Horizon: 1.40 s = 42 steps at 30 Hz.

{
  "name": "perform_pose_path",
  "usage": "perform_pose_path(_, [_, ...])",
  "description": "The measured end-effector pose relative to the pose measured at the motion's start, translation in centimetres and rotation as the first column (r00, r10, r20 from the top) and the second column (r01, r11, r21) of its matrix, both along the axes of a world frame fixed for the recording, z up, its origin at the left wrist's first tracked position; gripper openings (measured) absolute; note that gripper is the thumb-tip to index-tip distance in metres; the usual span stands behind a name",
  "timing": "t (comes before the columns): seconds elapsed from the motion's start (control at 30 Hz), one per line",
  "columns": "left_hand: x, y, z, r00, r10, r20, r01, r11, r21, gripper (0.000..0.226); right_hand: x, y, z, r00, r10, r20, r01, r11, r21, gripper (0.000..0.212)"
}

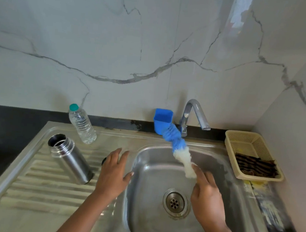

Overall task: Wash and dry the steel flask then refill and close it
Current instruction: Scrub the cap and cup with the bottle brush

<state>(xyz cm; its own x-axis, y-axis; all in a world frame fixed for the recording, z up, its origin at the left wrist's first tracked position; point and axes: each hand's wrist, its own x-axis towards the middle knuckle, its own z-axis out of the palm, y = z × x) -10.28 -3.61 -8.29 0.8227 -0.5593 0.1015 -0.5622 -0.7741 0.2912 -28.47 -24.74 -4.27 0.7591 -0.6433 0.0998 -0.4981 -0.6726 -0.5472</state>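
The steel flask [71, 159] stands upright and uncapped on the ribbed drainboard [32, 177], left of the sink. My left hand [114, 173] hovers open, palm down, just right of the flask, partly covering a dark round object [104, 160] that may be the cap. My right hand [206, 192] is over the sink basin [149, 217] and grips the handle of a bottle brush [180, 147] with blue and white bristles pointing up toward the tap. A clear plastic water bottle [82, 124] with a teal cap stands behind the flask.
The chrome tap [195, 112] rises behind the basin, with no water seen running. A blue holder cup [162, 120] sits beside it. A beige plastic basket [252, 154] with a dark striped cloth [255, 164] stands on the right counter. The drain [175, 203] lies below my right hand.
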Motion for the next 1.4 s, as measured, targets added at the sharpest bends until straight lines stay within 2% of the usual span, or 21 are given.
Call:
perform_pose_path(0.1, [-0.7,2.9,-1.0,1.000,0.017,0.017,-0.017,0.999,0.048,0.066,-2.0,1.2,-1.4,1.000,-0.004,-0.019,0.006,0.997,0.071,0.061])
perform_pose_path(0.2, [-1.8,4.3,-1.5,0.996,0.084,-0.043,-0.077,0.989,0.128,0.061,-3.7,2.2,-2.5,1.000,-0.003,-0.023,0.005,0.993,0.115,0.061])
perform_pose_path(0.3, [-2.5,4.8,-1.8,0.983,0.156,-0.102,-0.133,0.971,0.200,0.059,-5.4,2.9,-3.2,1.000,-0.012,-0.024,0.015,0.992,0.122,0.063])
perform_pose_path(0.47, [-2.9,5.0,-2.2,0.976,0.163,-0.146,-0.129,0.967,0.218,0.057,-7.3,3.6,-4.6,0.998,-0.057,0.021,0.054,0.992,0.112,0.062])
perform_pose_path(0.6, [-3.0,4.6,-1.3,0.966,0.224,-0.130,-0.205,0.968,0.146,0.054,-8.8,3.6,-5.8,0.993,-0.089,0.076,0.081,0.991,0.103,0.062])
perform_pose_path(0.67, [-3.5,3.7,-0.4,0.955,0.238,-0.177,-0.249,0.968,-0.044,0.046,-9.7,3.6,-6.1,0.988,-0.080,0.133,0.068,0.994,0.089,0.065])
perform_pose_path(0.73, [-4.2,2.3,0.6,0.897,0.245,-0.368,-0.363,0.883,-0.296,0.044,-10.4,3.5,-6.1,0.983,-0.078,0.166,0.062,0.993,0.100,0.067])
perform_pose_path(0.77, [-4.5,1.5,1.0,0.829,0.230,-0.510,-0.459,0.800,-0.386,0.044,-10.7,3.5,-6.0,0.982,-0.071,0.176,0.053,0.993,0.106,0.066])
perform_pose_path(0.8, [-4.9,0.8,1.3,0.725,0.167,-0.669,-0.567,0.696,-0.441,0.044,-11.1,3.6,-5.9,0.981,-0.057,0.187,0.037,0.994,0.106,0.064])
perform_pose_path(0.83, [-5.4,0.2,1.4,0.597,0.037,-0.801,-0.663,0.584,-0.467,0.042,-11.5,3.7,-5.8,0.979,-0.038,0.198,0.017,0.994,0.104,0.062])
perform_pose_path(0.87, [-5.7,-0.3,1.3,0.477,-0.117,-0.871,-0.738,0.484,-0.469,0.041,-11.8,3.9,-5.6,0.977,-0.014,0.215,-0.009,0.995,0.102,0.058])
perform_pose_path(0.9, [-5.9,-0.7,1.3,0.390,-0.249,-0.887,-0.789,0.407,-0.461,0.041,-12.1,4.3,-5.3,0.971,0.009,0.237,-0.035,0.994,0.106,0.053])
perform_pose_path(0.93, [-6.1,-1.2,1.2,0.340,-0.334,-0.879,-0.819,0.355,-0.451,0.039,-12.4,4.7,-5.0,0.964,0.032,0.263,-0.065,0.991,0.116,0.049])
perform_pose_path(1.03, [-6.9,-2.6,1.3,0.310,-0.426,-0.850,-0.862,0.251,-0.440,0.029,-12.8,6.1,-4.5,0.948,0.076,0.310,-0.122,0.983,0.135,0.046])
perform_pose_path(1.1, [-7.5,-3.5,1.4,0.312,-0.432,-0.846,-0.870,0.228,-0.437,0.023,-12.7,6.7,-4.5,0.945,0.059,0.321,-0.111,0.983,0.146,0.046])
perform_pose_path(1.23, [-8.0,-4.9,1.3,0.296,-0.409,-0.863,-0.871,0.256,-0.420,0.017,-12.3,6.9,-4.4,0.931,0.039,0.362,-0.098,0.985,0.145,0.044])
perform_pose_path(1.33, [-8.1,-5.5,1.3,0.319,-0.412,-0.854,-0.851,0.272,-0.449,0.020,-12.2,6.5,-4.5,0.917,0.061,0.394,-0.113,0.988,0.110,0.043])
perform_pose_path(1.4, [-8.4,-5.8,1.4,0.326,-0.415,-0.849,-0.831,0.302,-0.467,0.023,-12.2,6.1,-4.7,0.918,0.009,0.397,-0.063,0.990,0.125,0.045])
